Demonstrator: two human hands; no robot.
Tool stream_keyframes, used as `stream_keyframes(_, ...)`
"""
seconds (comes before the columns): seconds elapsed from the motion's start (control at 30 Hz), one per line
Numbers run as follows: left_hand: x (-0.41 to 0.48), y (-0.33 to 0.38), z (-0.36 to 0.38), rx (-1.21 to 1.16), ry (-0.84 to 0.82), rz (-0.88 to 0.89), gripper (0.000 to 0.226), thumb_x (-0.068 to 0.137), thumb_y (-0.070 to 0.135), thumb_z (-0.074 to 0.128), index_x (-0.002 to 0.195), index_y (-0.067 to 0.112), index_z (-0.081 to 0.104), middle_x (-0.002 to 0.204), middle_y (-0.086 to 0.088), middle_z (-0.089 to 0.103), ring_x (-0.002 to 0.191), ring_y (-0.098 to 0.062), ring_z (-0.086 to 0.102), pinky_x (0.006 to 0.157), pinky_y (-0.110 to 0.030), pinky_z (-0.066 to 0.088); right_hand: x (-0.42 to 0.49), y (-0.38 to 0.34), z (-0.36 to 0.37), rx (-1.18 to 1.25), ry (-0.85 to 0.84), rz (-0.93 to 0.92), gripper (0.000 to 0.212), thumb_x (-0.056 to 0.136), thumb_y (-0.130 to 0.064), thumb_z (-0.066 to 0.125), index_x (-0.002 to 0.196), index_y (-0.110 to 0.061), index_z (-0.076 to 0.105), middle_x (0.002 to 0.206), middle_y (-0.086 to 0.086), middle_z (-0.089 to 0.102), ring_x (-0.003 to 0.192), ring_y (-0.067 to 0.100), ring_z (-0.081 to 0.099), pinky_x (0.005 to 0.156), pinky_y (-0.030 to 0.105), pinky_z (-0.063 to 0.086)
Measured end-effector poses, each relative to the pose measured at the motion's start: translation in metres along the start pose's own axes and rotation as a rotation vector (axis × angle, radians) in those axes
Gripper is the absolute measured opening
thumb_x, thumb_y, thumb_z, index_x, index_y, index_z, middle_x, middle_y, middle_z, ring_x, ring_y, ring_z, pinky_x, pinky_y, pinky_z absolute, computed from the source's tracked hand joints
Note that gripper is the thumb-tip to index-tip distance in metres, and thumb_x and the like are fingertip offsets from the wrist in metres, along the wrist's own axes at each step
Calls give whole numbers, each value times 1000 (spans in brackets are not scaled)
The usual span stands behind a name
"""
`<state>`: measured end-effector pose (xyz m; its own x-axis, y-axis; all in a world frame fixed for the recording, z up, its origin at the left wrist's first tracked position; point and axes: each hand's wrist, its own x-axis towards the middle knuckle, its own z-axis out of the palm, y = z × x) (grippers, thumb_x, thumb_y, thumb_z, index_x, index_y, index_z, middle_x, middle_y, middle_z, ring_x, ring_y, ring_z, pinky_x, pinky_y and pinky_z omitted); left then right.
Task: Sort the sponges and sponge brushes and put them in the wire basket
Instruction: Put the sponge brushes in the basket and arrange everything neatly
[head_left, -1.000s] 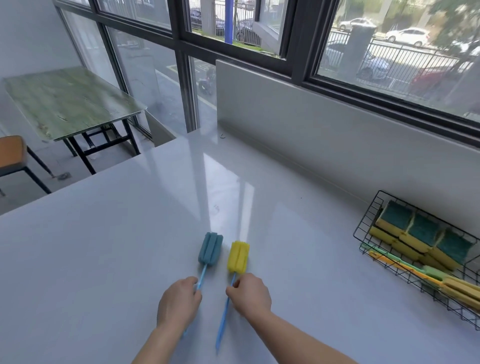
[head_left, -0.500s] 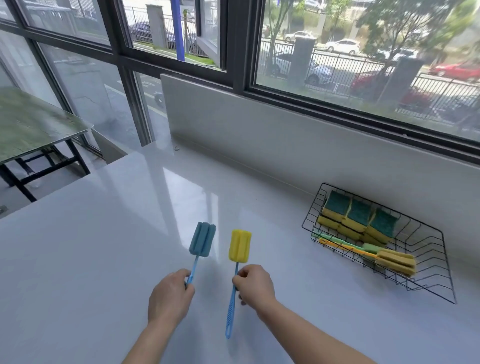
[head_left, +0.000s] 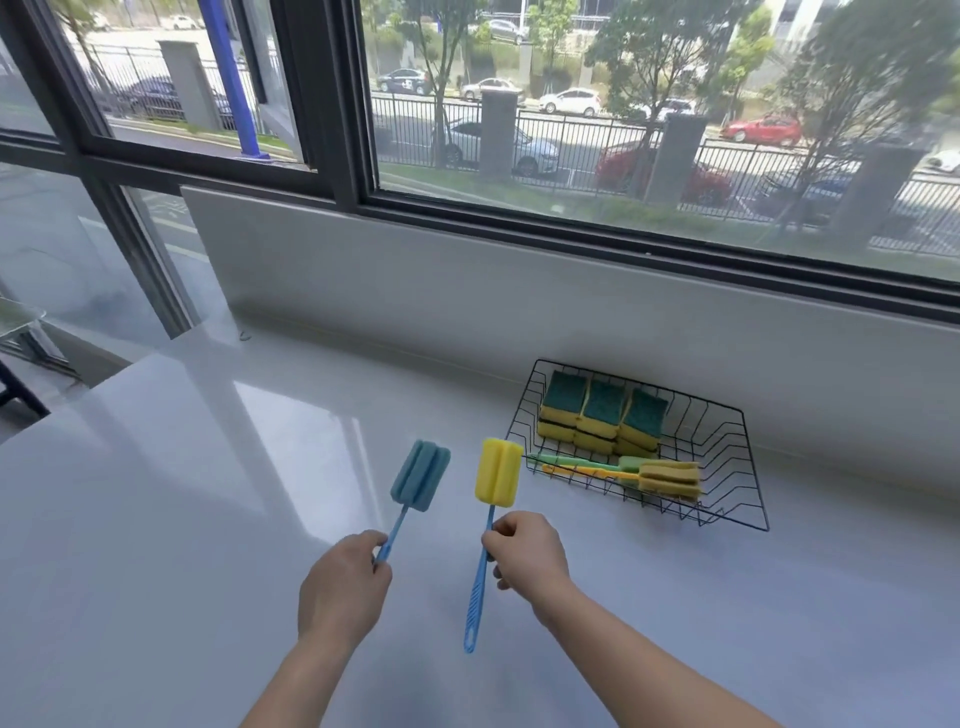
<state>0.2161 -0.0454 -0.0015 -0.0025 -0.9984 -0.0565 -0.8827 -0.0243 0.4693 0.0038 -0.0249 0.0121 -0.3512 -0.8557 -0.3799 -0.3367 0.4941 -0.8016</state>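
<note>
Two sponge brushes are being held up above the counter (head_left: 156, 519), one in each hand, heads pointing away from the person. Blue brush (head_left: 420, 483): foam head ribbed and teal-blue, thin blue handle running down into the left hand (head_left: 343, 592), whose fingers are closing around the handle's lower part and hiding its end. Yellow brush (head_left: 497, 479): yellow foam head, blue ribbed handle, the right hand (head_left: 527, 551) pinching the handle just below the head while the rest is hanging free beneath the fist. Both heads are sitting side by side, apart, with the yellow one nearer the basket (head_left: 727, 499). Black wire basket is resting on the counter to the right, near the wall under the window (head_left: 623, 104). Inside it, sponges (head_left: 602, 415), yellow with green scouring tops, are standing stacked in a row at the back; in front of them two more brushes (head_left: 649, 475) are lying flat, green and yellow handles pointing left, yellow heads to the right.
</note>
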Motion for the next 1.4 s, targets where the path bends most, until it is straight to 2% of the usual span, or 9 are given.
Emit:
stream_keyframes(0.17,9,43,10,13,-11,99,33,93,20,48,121,30,62,93,12,62,72,-9,57,55,-22,39,6,14,-47,72,99,9,12,83,-18,60,75,-15,69,76,6,72,61,21,66,53,30,60)
stream_keyframes(0.47,45,135,34,76,-9,343,32,92,18,48,114,32,66,97,9,64,84,-18,60,68,-31,50,14,40,-141,215,296,14,11,84,-14,61,79,-15,71,75,9,71,55,15,60,55,32,58)
stream_keyframes(0.67,81,199,49,219,-11,544,28,94,19,47,110,32,66,95,7,64,80,-20,57,57,-30,42,24,69,-192,333,391,27,11,90,-13,64,81,-12,71,69,7,66,53,15,56,53,28,54)
stream_keyframes(0.83,117,244,74,293,-39,666,28,95,15,49,110,31,67,91,4,60,89,-21,56,59,-32,43,33,95,-221,399,449,49,13,89,-14,67,77,-10,72,60,2,63,51,15,56,52,29,54)
stream_keyframes(0.9,131,259,87,331,-50,707,27,95,16,50,108,31,68,88,3,58,87,-21,55,58,-31,40,38,104,-232,420,466,57,14,89,-15,69,76,-11,73,55,-2,61,49,14,56,52,30,55)
stream_keyframes(1.07,159,276,124,381,-105,756,23,94,18,57,107,32,69,82,6,53,78,-17,50,53,-28,31,52,121,-247,432,491,81,17,90,-13,69,73,-12,73,53,-2,60,49,14,56,51,28,54)
stream_keyframes(1.27,172,270,152,400,-184,757,31,92,10,58,108,33,69,86,5,58,82,-21,56,62,-34,51,65,126,-248,441,512,109,17,90,-13,69,73,-14,73,53,-2,61,49,12,58,52,29,56)
stream_keyframes(1.4,171,268,159,346,-179,754,34,91,9,56,114,31,65,92,4,60,87,-22,58,66,-36,52,70,120,-243,457,519,101,16,90,-13,69,74,-15,73,55,-1,63,51,12,59,52,30,57)
